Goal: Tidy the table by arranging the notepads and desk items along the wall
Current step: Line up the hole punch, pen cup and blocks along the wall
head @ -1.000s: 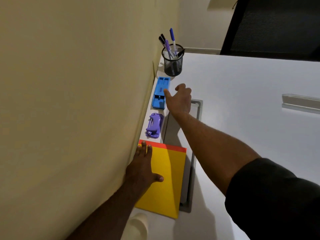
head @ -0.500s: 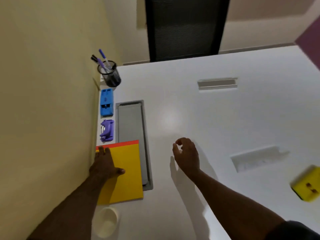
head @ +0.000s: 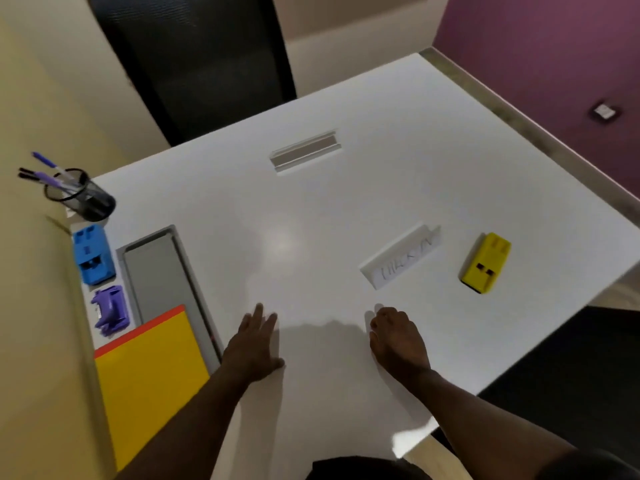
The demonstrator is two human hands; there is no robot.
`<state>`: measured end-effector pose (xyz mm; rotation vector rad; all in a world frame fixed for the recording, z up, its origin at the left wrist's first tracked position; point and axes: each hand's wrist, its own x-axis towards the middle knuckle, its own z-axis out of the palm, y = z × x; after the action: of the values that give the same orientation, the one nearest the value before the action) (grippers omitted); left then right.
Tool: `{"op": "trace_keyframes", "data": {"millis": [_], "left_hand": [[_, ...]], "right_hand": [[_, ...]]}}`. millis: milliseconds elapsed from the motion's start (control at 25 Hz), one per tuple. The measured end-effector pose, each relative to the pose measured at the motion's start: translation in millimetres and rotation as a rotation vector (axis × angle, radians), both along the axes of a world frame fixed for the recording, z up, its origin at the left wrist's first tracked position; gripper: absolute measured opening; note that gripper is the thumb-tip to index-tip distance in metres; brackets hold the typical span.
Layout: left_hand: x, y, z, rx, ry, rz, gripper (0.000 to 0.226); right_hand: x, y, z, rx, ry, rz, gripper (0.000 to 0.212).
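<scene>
Resting flat on the white table [head: 311, 220], left hand [head: 254, 344] has fingers spread, holding nothing. Right hand [head: 398, 337] is next to it w/ fingers curled loosely, also empty. Yellow notepad [head: 149, 379], purple stapler [head: 110, 310], blue item [head: 92, 254] & pen cup [head: 81, 195] line the wall on the left; yellow block [head: 486, 263] sits well apart on the right

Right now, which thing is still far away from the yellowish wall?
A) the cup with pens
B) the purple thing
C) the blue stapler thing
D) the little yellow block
D: the little yellow block lies out on the white table near its far-right edge, while the blue item, the purple item and the pen cup sit in a row beside the wall.
</scene>
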<state>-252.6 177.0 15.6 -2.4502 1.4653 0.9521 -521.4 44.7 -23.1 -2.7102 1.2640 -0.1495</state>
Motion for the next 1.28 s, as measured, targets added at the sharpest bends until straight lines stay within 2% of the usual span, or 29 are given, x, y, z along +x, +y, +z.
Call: {"op": "trace_keyframes", "data": {"millis": [80,160,280,320,400,480,560,640,800,880,960,1080,1160,1280], "left_hand": [[-8.6,-6.9,-4.3,0.011,-0.003,-0.014,0.110],[-9.6,-10.7,-8.6,0.016,0.010,0.004,0.112],[-7.0,-8.9,-11.7,0.015,0.023,0.018,0.113],[-6.3,-8.2,-12.2,0.014,0.027,0.021,0.113],[-5.9,-7.6,-11.9,0.015,0.031,0.027,0.113],[-5.3,-7.9,-11.5,0.018,0.033,0.032,0.113],[-5.0,-6.4,-11.8,0.012,0.034,0.043,0.113],[-4.7,-4.8,-11.1,0.018,0.031,0.049,0.113],[-4.1,-5.1,-4.8,0.024,0.015,0.050,0.106],[2.0,-3.5,-0.5,-0.068,-0.046,0.063,0.093],[14.4,2.3,5.4,-0.167,-0.123,0.109,0.081],[46.4,23.7,17.5,-0.202,-0.160,0.314,0.072],[74.2,43.4,20.3,-0.124,-0.173,0.468,0.069],[117.4,79.8,23.0,0.090,-0.185,0.629,0.080]], "right_hand": [[-22.0,-9.4,0.4,-0.032,0.005,-0.106,0.017],[-38.8,-27.1,7.0,-0.002,-0.105,-0.422,0.023],[-56.5,-71.6,28.8,0.118,-0.359,-1.009,0.048],[-62.3,-88.7,36.0,0.148,-0.422,-1.136,0.056],[-74.0,-121.5,45.0,0.256,-0.473,-1.249,0.073],[-80.3,-144.6,46.1,0.376,-0.436,-1.240,0.077],[-83.1,-156.9,44.3,0.436,-0.416,-1.213,0.066],[-83.6,-162.1,44.0,0.452,-0.396,-1.223,0.059],[-66.2,-161.8,62.3,0.384,-0.416,-1.267,0.068],[-36.4,-155.3,78.8,0.291,-0.540,-1.149,0.067],[4.0,-144.6,95.4,0.236,-0.652,-0.951,0.059],[77.3,-115.1,106.8,0.277,-0.684,-0.639,0.052],[121.1,-90.6,100.7,0.353,-0.641,-0.513,0.048],[178.2,-45.7,87.0,0.488,-0.513,-0.326,0.047]]}}
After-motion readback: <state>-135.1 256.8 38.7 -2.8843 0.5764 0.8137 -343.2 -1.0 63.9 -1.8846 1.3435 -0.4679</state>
